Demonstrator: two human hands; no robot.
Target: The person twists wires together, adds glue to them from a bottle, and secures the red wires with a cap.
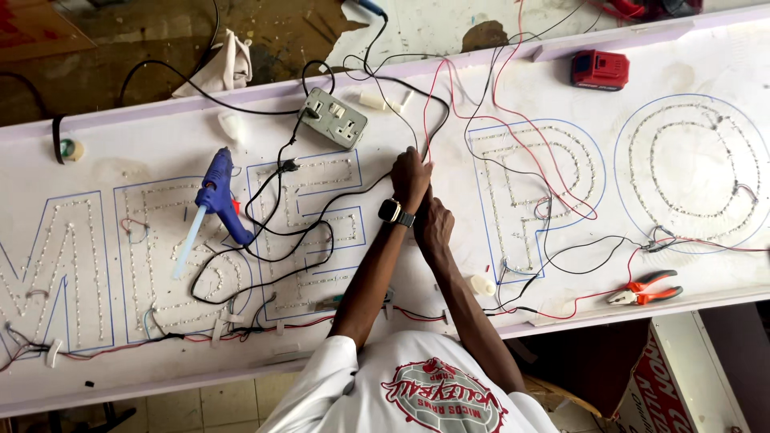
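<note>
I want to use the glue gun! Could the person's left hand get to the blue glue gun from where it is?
Probably yes. The left hand is at the wires mid-board, and the blue glue gun lies in the open off to its side. Only loose black cables lie between them.

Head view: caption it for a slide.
Both hands, left hand and right hand, pinch wires on a white sign panel near a blue glue gun.

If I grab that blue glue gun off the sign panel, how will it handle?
The blue glue gun looks rigid and probably light. It lies flat, so rolling is unlikely. Its black cord loops loosely across the panel and would likely drag or snag the red wires.
</note>
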